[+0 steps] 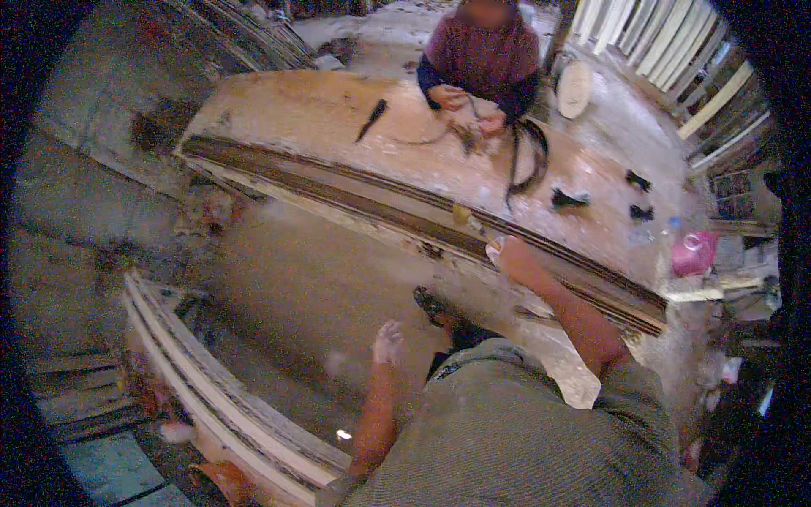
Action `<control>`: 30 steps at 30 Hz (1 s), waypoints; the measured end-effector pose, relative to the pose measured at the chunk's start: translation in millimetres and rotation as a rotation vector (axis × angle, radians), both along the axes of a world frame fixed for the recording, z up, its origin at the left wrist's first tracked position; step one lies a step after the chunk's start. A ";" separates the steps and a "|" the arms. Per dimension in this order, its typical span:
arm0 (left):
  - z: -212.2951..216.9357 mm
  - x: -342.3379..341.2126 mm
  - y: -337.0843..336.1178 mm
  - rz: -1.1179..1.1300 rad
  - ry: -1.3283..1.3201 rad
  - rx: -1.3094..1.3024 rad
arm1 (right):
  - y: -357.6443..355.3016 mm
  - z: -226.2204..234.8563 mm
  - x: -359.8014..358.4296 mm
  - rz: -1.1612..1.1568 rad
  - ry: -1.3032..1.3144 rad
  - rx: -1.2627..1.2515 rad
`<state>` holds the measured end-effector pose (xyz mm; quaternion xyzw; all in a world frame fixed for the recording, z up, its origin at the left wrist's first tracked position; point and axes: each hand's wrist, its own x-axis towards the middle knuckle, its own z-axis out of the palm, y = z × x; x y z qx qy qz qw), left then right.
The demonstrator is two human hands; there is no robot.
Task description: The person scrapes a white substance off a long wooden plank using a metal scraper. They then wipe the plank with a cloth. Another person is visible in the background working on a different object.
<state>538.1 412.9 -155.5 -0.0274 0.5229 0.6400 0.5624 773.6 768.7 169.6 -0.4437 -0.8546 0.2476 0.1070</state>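
My right hand (507, 252) is closed around what looks like a paintbrush (463, 216), its yellowish head pointing away to the left. The brush head is over a long dark-brown wooden moulding (355, 193), which lies along the near edge of a large pale board (287, 106). Something whitish, too blurred to name, shows at the fingers of this hand. My left hand (389, 342) hangs low over the floor, away from the board. Its fingers look loosely spread, with nothing seen in them.
Across the board a person (481, 59) handles dark strips (530, 160). Black objects (569, 199) and a pink bag (694, 253) are at the right. Pale curved planks (228, 389) lie at the lower left. White slats (667, 34) stand at the far right.
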 end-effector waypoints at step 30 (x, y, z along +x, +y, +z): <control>-20.7 463.9 -39.6 -0.087 -0.111 -0.231 | -57.1 49.5 647.7 -0.170 0.098 0.088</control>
